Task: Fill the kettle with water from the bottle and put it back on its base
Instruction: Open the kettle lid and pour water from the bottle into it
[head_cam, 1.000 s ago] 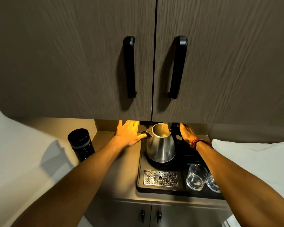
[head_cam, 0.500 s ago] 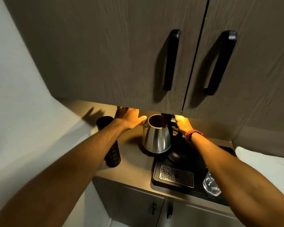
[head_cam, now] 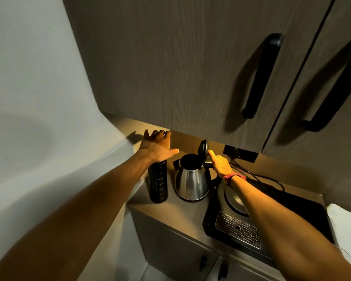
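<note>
1. My right hand (head_cam: 221, 165) is at the black handle of the rounded, polished steel kettle (head_cam: 192, 179); whether its fingers are closed on the handle I cannot tell.
2. The kettle stands on the matte brown counter (head_cam: 182, 211), off its round grey base (head_cam: 234, 199), with its black hinged lid (head_cam: 203, 148) tipped upright.
3. My left hand (head_cam: 157, 145) hovers, fingers spread, above the tall black cylindrical bottle (head_cam: 158, 182) just beside the kettle.
4. I'd bring that hand down to wrap the smooth bottle mid-body, and steady the kettle meanwhile.
5. I'd judge the slick steel likely to slide, so pour slowly into the wide mouth.
6. The black tray (head_cam: 304, 211) carries a perforated metal grate (head_cam: 238, 230).
</note>
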Demonstrator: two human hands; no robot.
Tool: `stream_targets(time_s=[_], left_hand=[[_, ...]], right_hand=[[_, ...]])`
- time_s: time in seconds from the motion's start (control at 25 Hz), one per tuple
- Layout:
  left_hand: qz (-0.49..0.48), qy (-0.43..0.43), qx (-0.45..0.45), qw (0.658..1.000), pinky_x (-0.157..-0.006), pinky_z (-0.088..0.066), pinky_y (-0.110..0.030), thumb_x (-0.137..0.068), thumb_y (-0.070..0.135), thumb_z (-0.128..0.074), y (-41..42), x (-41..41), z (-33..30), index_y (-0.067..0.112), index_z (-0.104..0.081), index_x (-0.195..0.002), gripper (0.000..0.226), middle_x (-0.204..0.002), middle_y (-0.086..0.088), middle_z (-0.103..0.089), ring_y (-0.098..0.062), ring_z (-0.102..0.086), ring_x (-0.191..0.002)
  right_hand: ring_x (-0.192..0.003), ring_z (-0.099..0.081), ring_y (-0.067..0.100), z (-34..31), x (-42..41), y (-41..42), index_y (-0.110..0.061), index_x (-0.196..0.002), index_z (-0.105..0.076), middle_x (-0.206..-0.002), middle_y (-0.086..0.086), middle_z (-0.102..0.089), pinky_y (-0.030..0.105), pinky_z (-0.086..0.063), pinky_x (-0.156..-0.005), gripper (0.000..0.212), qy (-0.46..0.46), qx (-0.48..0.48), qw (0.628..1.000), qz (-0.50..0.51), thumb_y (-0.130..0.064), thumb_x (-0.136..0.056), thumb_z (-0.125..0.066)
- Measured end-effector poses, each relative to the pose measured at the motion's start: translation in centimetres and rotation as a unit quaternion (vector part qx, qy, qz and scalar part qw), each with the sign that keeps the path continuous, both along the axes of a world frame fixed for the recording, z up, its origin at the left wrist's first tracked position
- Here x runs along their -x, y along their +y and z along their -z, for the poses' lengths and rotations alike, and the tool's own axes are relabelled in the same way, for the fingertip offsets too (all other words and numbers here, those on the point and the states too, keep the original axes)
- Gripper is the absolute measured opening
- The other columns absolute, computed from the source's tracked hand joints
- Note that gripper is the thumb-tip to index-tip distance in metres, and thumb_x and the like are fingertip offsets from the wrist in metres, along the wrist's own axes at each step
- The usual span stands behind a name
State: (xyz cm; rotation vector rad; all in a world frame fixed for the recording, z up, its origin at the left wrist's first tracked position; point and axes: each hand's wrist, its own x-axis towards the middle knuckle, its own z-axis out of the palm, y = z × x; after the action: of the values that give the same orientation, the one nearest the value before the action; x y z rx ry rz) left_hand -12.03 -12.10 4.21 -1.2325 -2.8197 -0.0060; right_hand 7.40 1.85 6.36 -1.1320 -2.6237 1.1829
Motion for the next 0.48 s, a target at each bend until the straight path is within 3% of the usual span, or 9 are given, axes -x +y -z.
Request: stream_targets(time_s=[0.04,0.12,0.16,0.24,0.32,0.4,0.48], left_hand=[[-0.001,-0.008,0.006,1.000,-0.114,-0.023,-0.058,-0.084,0.069,-0.049,-0.2,0.0,-0.1,0.017,-0.024,-0.149,0.087,-0.154,-0.012,-0.036,-0.035,-0.034,-0.140],[0.000,-0.016,0.016,1.000,-0.101,-0.038,-0.054,-0.080,0.066,-0.055,-0.8,-0.2,-0.2,0.018,-0.029,-0.144,0.085,-0.147,-0.010,-0.042,-0.034,-0.041,-0.132],[0.005,-0.019,0.018,1.000,-0.096,-0.041,-0.053,-0.079,0.064,-0.058,-1.0,-0.4,-0.4,0.019,-0.030,-0.144,0.084,-0.144,-0.008,-0.042,-0.033,-0.043,-0.129],[0.010,-0.034,0.028,0.999,-0.093,-0.042,-0.052,-0.079,0.056,-0.062,-1.6,-0.3,-0.6,0.023,-0.025,-0.147,0.084,-0.146,-0.006,-0.039,-0.031,-0.042,-0.128],[0.018,-0.067,0.030,0.997,-0.091,-0.042,-0.049,-0.080,0.045,-0.064,-2.1,0.0,-0.8,0.026,-0.021,-0.149,0.084,-0.147,-0.005,-0.038,-0.030,-0.040,-0.129],[0.011,-0.086,0.023,0.996,-0.089,-0.044,-0.048,-0.081,0.041,-0.064,-2.3,0.2,-1.0,0.026,-0.022,-0.149,0.081,-0.146,-0.008,-0.041,-0.032,-0.043,-0.127],[-0.014,-0.046,0.030,0.998,-0.088,-0.046,-0.048,-0.084,0.056,-0.061,-2.2,0.0,-1.1,0.021,-0.025,-0.146,0.080,-0.142,-0.013,-0.047,-0.034,-0.048,-0.123]], right_hand=[[-0.107,-0.053,0.033,0.3,-0.5,-0.2,0.011,-0.114,-0.053,-0.116,0.034,-0.053,0.027,-0.043,-0.097,0.033,0.001,-0.010,1.000,0.003,-0.003,-0.105,-0.025],[-0.118,-0.054,0.038,1.0,-0.3,0.0,0.006,-0.141,-0.035,-0.127,0.034,-0.054,0.036,-0.041,-0.106,0.039,-0.018,-0.064,0.996,-0.055,-0.006,-0.106,-0.021],[-0.123,-0.053,0.039,1.4,0.3,0.1,0.003,-0.146,-0.029,-0.132,0.033,-0.052,0.039,-0.038,-0.108,0.041,-0.029,-0.067,0.995,-0.065,-0.008,-0.107,-0.020],[-0.119,-0.051,0.030,2.0,0.8,1.1,0.002,-0.141,-0.037,-0.130,0.030,-0.051,0.039,-0.035,-0.108,0.039,-0.033,-0.080,0.992,-0.094,-0.011,-0.107,-0.022],[-0.125,-0.042,0.022,1.8,0.7,1.6,0.000,-0.134,-0.043,-0.134,0.020,-0.045,0.036,-0.030,-0.110,0.037,-0.010,-0.109,0.989,-0.099,-0.019,-0.107,-0.026],[-0.150,-0.022,0.022,1.5,0.6,2.2,-0.007,-0.153,-0.024,-0.159,0.011,-0.025,0.040,-0.012,-0.123,0.051,-0.039,-0.186,0.974,-0.125,-0.028,-0.107,-0.027],[-0.155,-0.010,0.023,1.6,0.4,2.8,-0.014,-0.158,-0.011,-0.166,0.007,-0.014,0.044,-0.005,-0.125,0.057,-0.070,-0.253,0.953,-0.149,-0.033,-0.106,-0.025]])
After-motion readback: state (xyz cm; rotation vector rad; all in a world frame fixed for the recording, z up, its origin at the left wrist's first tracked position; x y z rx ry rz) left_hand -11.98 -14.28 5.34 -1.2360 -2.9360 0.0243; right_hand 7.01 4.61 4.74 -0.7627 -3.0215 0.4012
